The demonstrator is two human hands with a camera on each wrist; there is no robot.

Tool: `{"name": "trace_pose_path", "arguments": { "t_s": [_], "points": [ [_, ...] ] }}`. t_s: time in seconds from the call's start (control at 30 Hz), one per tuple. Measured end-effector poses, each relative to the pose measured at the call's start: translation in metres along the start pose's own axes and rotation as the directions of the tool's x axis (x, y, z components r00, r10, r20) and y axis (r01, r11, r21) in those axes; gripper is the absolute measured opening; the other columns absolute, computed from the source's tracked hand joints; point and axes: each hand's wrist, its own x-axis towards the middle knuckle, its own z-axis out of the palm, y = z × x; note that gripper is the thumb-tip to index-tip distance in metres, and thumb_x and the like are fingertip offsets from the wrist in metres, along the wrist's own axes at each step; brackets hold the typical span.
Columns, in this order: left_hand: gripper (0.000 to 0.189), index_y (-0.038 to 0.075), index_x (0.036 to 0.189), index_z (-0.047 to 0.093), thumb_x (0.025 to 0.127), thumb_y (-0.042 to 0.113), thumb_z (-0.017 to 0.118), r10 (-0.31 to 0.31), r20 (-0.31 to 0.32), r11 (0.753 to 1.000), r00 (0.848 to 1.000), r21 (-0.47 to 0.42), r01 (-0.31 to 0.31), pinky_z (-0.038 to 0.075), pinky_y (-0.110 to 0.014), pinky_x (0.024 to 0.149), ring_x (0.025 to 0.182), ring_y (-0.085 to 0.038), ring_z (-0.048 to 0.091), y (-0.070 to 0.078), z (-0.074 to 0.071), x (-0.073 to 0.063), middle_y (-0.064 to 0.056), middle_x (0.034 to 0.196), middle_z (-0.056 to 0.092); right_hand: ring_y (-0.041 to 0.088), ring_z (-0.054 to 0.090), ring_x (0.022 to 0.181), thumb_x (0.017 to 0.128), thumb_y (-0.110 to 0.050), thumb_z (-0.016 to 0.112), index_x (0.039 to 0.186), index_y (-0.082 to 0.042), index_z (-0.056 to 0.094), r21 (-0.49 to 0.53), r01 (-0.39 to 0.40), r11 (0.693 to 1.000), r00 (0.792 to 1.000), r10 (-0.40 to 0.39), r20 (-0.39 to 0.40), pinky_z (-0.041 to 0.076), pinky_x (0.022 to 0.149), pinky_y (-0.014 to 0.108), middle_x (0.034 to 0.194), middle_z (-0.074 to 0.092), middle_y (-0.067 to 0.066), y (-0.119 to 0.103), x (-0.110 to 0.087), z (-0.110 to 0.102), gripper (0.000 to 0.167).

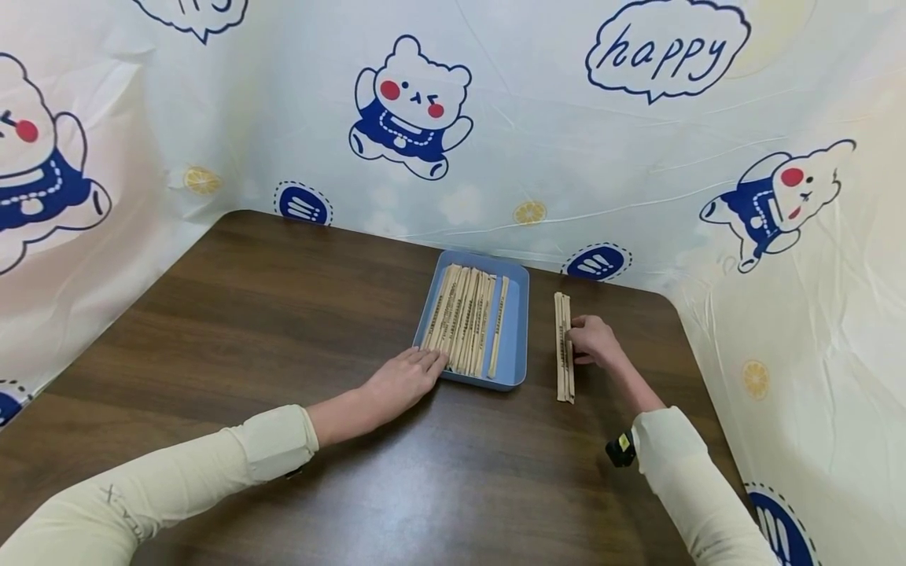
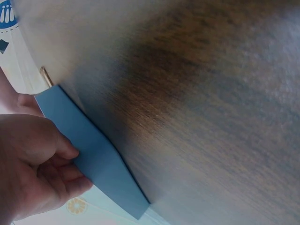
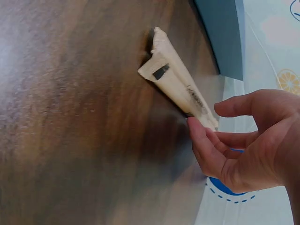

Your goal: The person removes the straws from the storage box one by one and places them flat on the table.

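My left hand (image 1: 406, 380) grips the near left corner of a blue tray (image 1: 522, 330), thumb and curled fingers at its rim in the left wrist view. In the tray lies a row of paper-wrapped chopsticks (image 1: 460, 318) with dark print, and one wrapped pair (image 1: 499, 326) lies apart to their right. Right of the tray, more wrapped chopsticks (image 1: 562, 346) lie lengthwise on the table, side by side. My right hand (image 1: 594, 342) is at their right edge. In the right wrist view its thumb and fingers are spread around the far part of these wrapped chopsticks (image 3: 180, 84).
The dark wooden table (image 1: 283, 314) reaches back to a pale printed cloth (image 1: 510, 157) hung behind it and at both sides. The tray stands close to the back edge. A small black and yellow device (image 1: 621, 450) is at the right sleeve.
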Motion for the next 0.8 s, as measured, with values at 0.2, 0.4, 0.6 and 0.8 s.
{"name": "trace_pose_path", "arguments": {
  "t_s": [0.2, 0.4, 0.6, 0.8],
  "points": [
    [0.043, -0.007, 0.137, 0.055, 0.095, -0.003, 0.065, -0.005, 0.038, 1.000, 0.999, -0.005, 0.005, 0.049, -0.041, 0.101, 0.121, -0.030, 0.060, 0.001, -0.003, 0.000, -0.021, 0.134, 0.060, 0.039, 0.056, 0.116, 0.101, -0.011, 0.045, 0.153, 0.007, 0.027, 0.039, 0.019, 0.999, 1.000, -0.019, -0.002, 0.056, 0.088, 0.046, 0.145, 0.041, 0.030, -0.011, -0.003, -0.003, 0.058],
    [0.043, -0.007, 0.137, 0.054, 0.095, -0.002, 0.064, -0.008, 0.046, 1.000, 0.999, -0.007, 0.008, 0.048, -0.041, 0.102, 0.122, -0.030, 0.059, 0.002, -0.003, -0.001, -0.021, 0.134, 0.059, 0.025, 0.057, 0.082, 0.102, -0.012, 0.052, 0.153, 0.003, 0.032, 0.141, 0.044, 0.989, 0.999, -0.048, 0.025, 0.054, 0.090, 0.048, 0.128, 0.051, 0.026, -0.029, -0.012, 0.000, 0.056],
    [0.043, -0.006, 0.137, 0.054, 0.096, -0.002, 0.064, -0.006, 0.038, 1.000, 0.999, 0.002, 0.006, 0.049, -0.041, 0.101, 0.122, -0.030, 0.059, 0.001, -0.002, -0.001, -0.021, 0.134, 0.059, 0.039, 0.058, 0.116, 0.102, -0.014, 0.055, 0.153, -0.001, 0.033, 0.296, 0.018, 0.955, 0.991, -0.056, 0.120, 0.050, 0.098, 0.048, 0.147, 0.043, 0.023, -0.051, -0.018, 0.004, 0.056],
    [0.039, -0.007, 0.133, 0.057, 0.095, -0.003, 0.064, -0.003, -0.008, 1.000, 1.000, 0.009, 0.003, 0.050, -0.041, 0.100, 0.119, -0.030, 0.061, 0.001, -0.001, -0.001, -0.021, 0.130, 0.062, 0.046, 0.052, 0.125, 0.102, -0.009, 0.055, 0.153, 0.003, 0.030, 0.363, 0.052, 0.930, 0.981, -0.115, 0.154, 0.053, 0.094, 0.045, 0.148, 0.043, 0.027, -0.070, -0.022, 0.012, 0.058]
  ]
}}
